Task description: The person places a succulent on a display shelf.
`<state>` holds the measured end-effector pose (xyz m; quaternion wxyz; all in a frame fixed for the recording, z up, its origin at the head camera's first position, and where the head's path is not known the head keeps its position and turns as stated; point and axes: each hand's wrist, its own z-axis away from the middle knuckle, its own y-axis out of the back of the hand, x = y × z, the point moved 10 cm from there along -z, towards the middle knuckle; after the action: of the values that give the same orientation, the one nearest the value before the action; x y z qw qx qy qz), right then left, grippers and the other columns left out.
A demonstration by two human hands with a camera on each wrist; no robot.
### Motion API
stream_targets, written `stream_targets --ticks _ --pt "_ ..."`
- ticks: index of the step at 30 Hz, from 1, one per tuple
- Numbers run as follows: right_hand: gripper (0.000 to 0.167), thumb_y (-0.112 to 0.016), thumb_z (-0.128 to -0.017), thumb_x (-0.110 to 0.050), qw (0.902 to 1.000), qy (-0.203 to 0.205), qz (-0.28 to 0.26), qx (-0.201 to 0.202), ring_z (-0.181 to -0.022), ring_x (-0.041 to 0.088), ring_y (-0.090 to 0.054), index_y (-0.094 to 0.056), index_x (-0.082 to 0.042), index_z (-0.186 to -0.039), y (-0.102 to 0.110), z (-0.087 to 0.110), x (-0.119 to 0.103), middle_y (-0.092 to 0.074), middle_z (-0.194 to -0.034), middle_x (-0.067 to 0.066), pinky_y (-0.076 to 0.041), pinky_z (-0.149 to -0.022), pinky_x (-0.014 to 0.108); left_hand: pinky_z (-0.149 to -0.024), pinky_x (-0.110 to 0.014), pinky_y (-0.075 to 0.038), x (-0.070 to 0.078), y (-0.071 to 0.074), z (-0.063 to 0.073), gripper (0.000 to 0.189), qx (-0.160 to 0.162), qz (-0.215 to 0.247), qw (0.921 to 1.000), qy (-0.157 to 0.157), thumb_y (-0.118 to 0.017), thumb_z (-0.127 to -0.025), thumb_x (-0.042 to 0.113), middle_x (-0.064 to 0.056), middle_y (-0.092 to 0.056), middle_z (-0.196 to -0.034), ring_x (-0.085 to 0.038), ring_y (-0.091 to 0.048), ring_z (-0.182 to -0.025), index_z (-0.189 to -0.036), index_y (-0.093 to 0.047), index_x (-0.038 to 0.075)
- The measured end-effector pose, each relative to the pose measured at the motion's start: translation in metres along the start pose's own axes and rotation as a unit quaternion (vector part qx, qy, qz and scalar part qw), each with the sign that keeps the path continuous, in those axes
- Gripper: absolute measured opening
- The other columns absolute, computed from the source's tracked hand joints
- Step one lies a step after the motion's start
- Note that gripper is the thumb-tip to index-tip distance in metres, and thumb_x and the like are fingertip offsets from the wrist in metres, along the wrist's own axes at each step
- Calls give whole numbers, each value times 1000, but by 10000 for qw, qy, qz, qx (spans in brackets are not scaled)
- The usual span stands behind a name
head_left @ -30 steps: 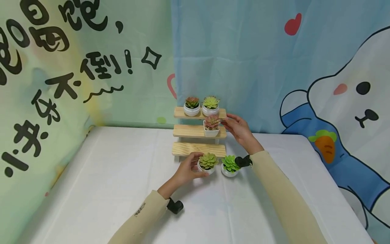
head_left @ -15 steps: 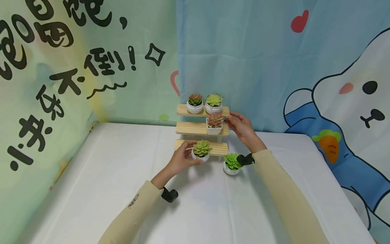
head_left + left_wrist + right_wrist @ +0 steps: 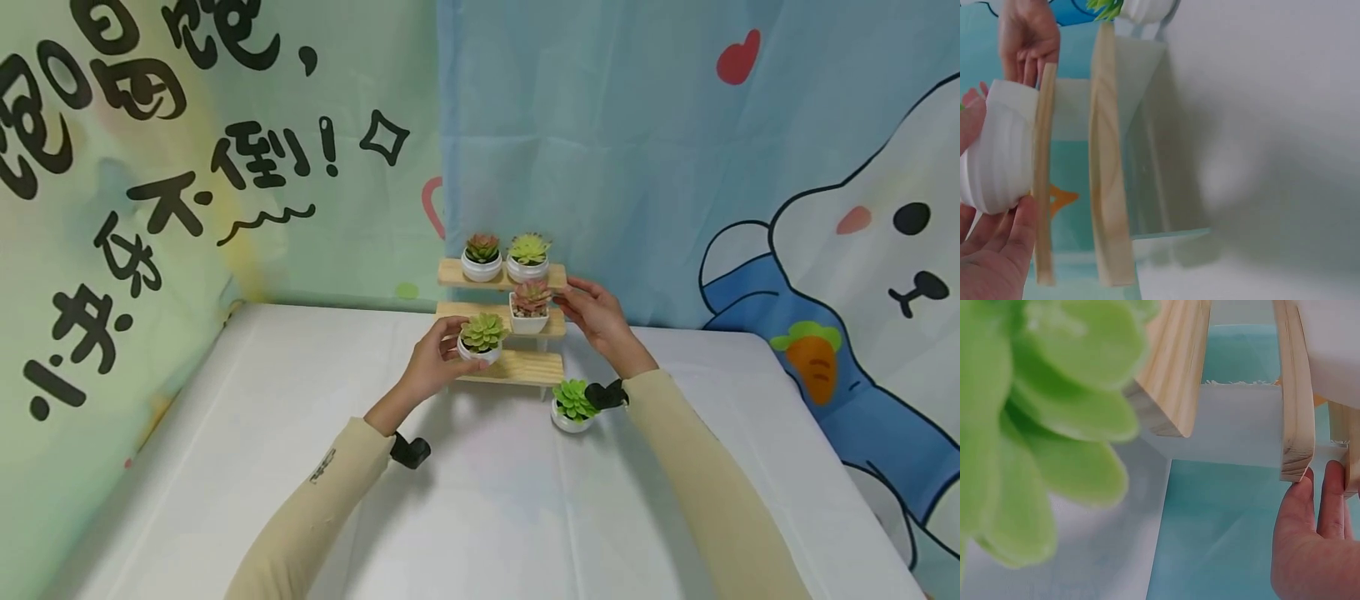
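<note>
My left hand [image 3: 435, 358] grips a white round pot with a light-green succulent [image 3: 482, 333], raised over the left part of the bottom board of a three-tier wooden plant stand [image 3: 525, 367]. In the left wrist view, fingers and thumb are around the ribbed white pot [image 3: 1000, 156]. At the stand's right side, my right hand [image 3: 597, 321] holds the ends of the upper boards. The right wrist view shows its thumb [image 3: 1300, 487] against one board's end. A pink succulent in a square white pot [image 3: 529, 310] stands on the middle board, near that hand.
On the top board are a reddish succulent [image 3: 482, 257] and a yellow-green one [image 3: 528, 257], both in white pots. A bright green potted succulent [image 3: 572, 406] sits on the white-covered table [image 3: 480, 517], below the right wrist. Printed curtains [image 3: 600, 150] hang behind.
My left hand has lifted the light-green succulent from in front of the stand, up and to the left, over the bottom board. My right hand stays at the stand's right side.
</note>
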<state>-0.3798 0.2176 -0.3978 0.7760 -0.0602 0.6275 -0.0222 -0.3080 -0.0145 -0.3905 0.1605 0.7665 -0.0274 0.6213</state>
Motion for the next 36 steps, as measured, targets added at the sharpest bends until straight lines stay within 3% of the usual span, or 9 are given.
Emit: stream_targets --ticks 5,8,17,25,36 --pt "56 -45 -105 -17 10000 -41 86 -20 -134 20 -44 -23 -5 -154 0 1 3 -56 -104 -11 -36 -111 27 -99 -40 -49 6 5 -8 67 54 -67 9999 -77 -75 -83 -2 -26 -48 -136 -38 -56 -120 -140 -39 -6" --pt "55 -45 -105 -17 10000 -60 62 0 -136 21 -42 -23 -6 -154 0 2 4 -56 -104 -11 -37 -111 26 -101 -40 -48 9 8 -14 68 62 -139 9998 -112 -75 -83 0 -26 -48 -137 -38 -55 -122 -140 -39 -6" --pt "54 -46 -104 -15 9999 -85 -130 23 -109 8 -55 -26 -5 -153 0 1 5 -59 -101 -10 -39 -109 25 -104 -41 -45 7 13 -25 68 196 7 9995 238 -74 -85 0 -25 -45 -140 -38 -51 -127 -142 -38 -4" --pt "56 -46 -104 -16 9999 -81 -65 -28 -140 25 -37 -23 -6 -154 -2 1 3 -56 -106 -8 -35 -112 27 -104 -41 -45 2 13 -36 67 260 60 9988 415 -74 -86 1 -24 -43 -141 -37 -49 -129 -142 -37 -3" --pt "55 -46 -104 -16 9998 -129 -115 60 -140 25 -38 -25 -6 -154 2 -1 3 -58 -102 -10 -36 -111 27 -107 -40 -42 -5 14 -43 68 283 147 9979 571 -74 -85 1 -24 -41 -144 -35 -45 -133 -141 -36 -4"
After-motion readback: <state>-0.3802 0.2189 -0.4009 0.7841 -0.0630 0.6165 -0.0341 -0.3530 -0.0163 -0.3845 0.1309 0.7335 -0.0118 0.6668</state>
